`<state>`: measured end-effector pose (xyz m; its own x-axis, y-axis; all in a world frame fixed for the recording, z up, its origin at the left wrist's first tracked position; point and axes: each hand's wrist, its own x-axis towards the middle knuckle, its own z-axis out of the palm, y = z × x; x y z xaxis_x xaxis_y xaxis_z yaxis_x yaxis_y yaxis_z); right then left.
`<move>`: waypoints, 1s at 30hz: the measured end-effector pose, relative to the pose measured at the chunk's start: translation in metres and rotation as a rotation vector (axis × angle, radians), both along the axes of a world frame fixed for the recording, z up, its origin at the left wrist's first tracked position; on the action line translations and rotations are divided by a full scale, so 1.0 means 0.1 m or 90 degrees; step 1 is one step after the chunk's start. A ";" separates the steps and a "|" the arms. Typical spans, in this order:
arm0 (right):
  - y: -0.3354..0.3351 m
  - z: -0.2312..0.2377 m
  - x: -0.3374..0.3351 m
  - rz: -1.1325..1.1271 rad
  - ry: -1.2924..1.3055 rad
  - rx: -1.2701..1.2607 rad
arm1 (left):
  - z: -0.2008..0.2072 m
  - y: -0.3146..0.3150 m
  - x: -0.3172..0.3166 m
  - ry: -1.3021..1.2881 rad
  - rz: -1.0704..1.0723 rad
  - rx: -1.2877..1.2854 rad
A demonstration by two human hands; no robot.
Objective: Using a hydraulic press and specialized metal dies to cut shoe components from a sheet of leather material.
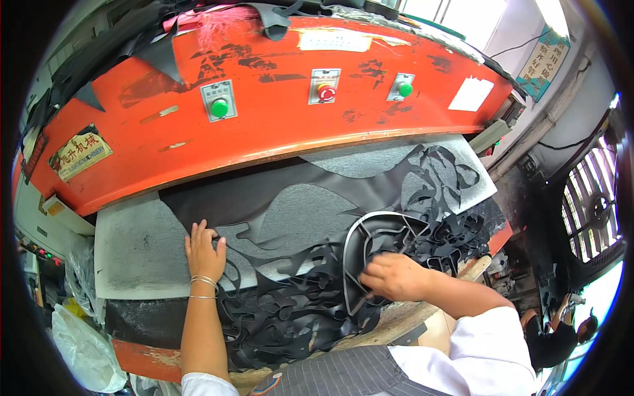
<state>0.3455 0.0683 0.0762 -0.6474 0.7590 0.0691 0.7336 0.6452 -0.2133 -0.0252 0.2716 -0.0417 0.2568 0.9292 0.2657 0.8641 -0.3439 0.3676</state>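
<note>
My left hand (206,254) lies with its fingers spread at the left edge of a dark leather-like sheet (264,188), over the pale cutting board (132,254). The sheet has large shaped holes cut out of it, and the grey board shows through. My right hand (398,276) is closed on a curved metal cutting die (351,247) with inner braces. The die sits tilted at the board's front edge, partly over a heap of black cut scraps (284,313). My curled fingers hide part of its inside.
An orange press beam (264,119) spans the far side, with green buttons (220,108) and a red one (326,92). More tangled offcuts (439,178) lie at the board's right. A plastic bag (86,346) hangs at the lower left. Another person (558,340) is at far right.
</note>
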 end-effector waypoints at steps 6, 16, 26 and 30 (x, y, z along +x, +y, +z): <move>-0.66 -0.35 0.43 -0.031 -0.094 -0.093 | -0.04 -0.04 -0.09 0.040 0.024 0.020; -0.95 -0.48 0.70 0.065 -0.004 -0.058 | -0.13 -0.23 -0.45 0.102 0.197 0.101; -1.06 -0.07 0.92 -0.242 0.110 -0.020 | -0.02 0.09 -0.49 -0.153 0.418 -0.138; -1.20 -0.34 0.73 -0.799 0.132 -0.141 | 0.02 0.44 -0.50 -0.070 0.439 -0.191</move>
